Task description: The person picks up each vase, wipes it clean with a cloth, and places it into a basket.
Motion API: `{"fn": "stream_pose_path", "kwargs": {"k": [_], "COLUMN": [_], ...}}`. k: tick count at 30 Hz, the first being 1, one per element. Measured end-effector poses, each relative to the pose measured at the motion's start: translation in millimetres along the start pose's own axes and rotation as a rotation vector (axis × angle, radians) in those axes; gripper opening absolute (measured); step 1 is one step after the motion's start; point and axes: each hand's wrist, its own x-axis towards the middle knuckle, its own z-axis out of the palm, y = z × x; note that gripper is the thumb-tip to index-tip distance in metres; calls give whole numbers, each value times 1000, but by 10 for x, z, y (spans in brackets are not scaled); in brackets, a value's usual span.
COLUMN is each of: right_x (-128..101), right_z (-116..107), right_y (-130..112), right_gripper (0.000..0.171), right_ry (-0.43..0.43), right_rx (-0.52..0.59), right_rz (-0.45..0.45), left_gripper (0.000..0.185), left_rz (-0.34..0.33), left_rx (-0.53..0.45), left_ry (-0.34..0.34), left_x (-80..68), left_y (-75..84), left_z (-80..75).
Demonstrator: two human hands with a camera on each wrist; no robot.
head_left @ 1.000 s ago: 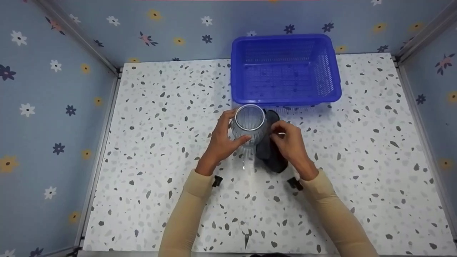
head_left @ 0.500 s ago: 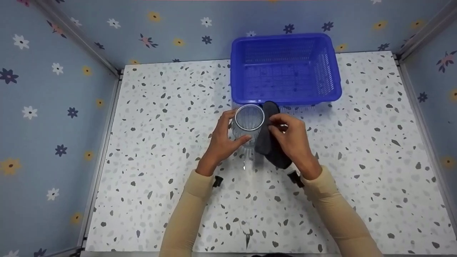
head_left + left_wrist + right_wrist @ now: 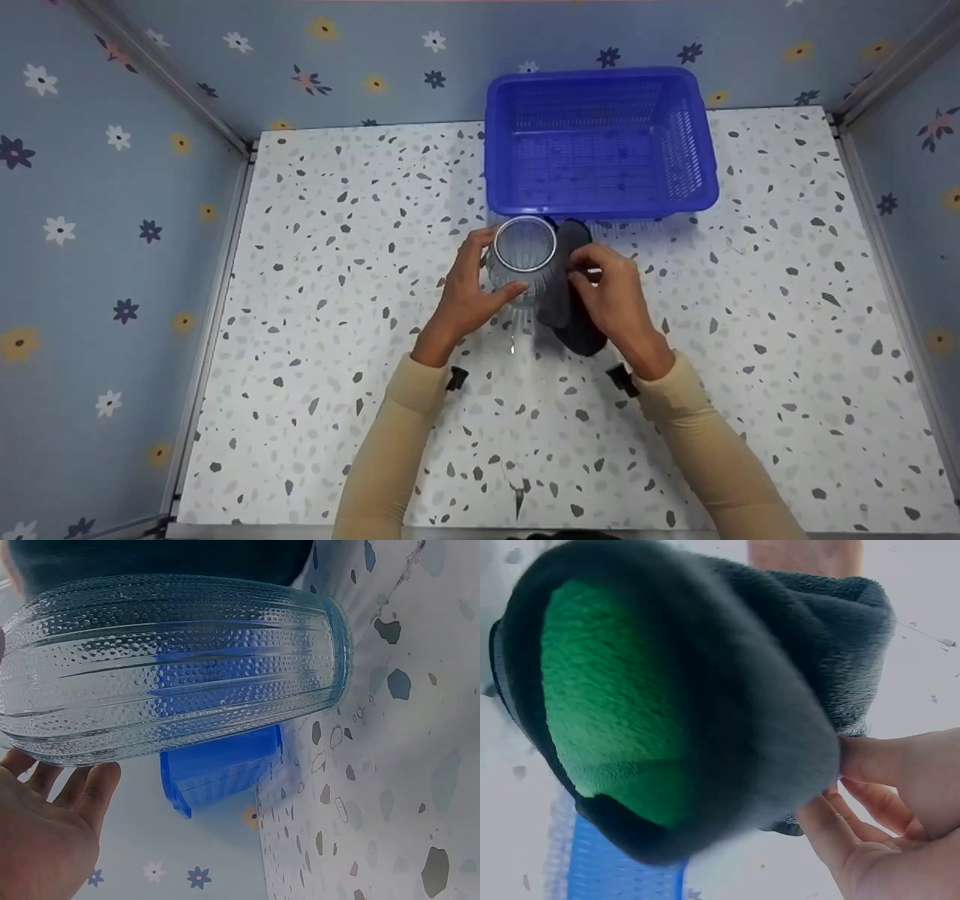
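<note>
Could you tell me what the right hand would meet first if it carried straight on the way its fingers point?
Probably the glass jar: the right hand presses the dark cloth against its side, so only cloth lies between them.

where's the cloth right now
Head view: the cloth is mid-table, held by the right hand against the glass, just before the basket.

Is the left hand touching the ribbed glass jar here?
Touching. In the head view the left hand wraps the ribbed glass jar, thumb and fingers on its side; the left wrist view shows the fingers against the glass.
</note>
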Motion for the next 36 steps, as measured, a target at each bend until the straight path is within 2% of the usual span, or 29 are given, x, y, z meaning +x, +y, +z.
{"fn": "stream_pose_path", "kwargs": {"k": [9,15,20,24,30,36], "right_x": [-98,-87,-74,-85,-109,-71], "right_z": [306,422,458,455,338,121], "right_y": [479,571,588,580,477,186], "right_gripper": [17,17,17,16,14,14], "right_ry": [-60,-96,-127,-123,-73,-1], "right_rx": [-78,-140,-194,-188,-93,22], "right_rz": [92,123,145,159,150,90], "left_gripper": [74,75,75,75,75,75], "left_rz": [-2,-8,-9,-16,-28,-18], "left_rx": [-13,-27,-8,7,-8,-11], "left_ry": [-8,-1,-9,-12,-21,-16], "left_x": [11,12,5,0,2,2], "left_y": [3,1,-3,-3,-1,13], "left_z": [13,9,2,3,10,-6]}}
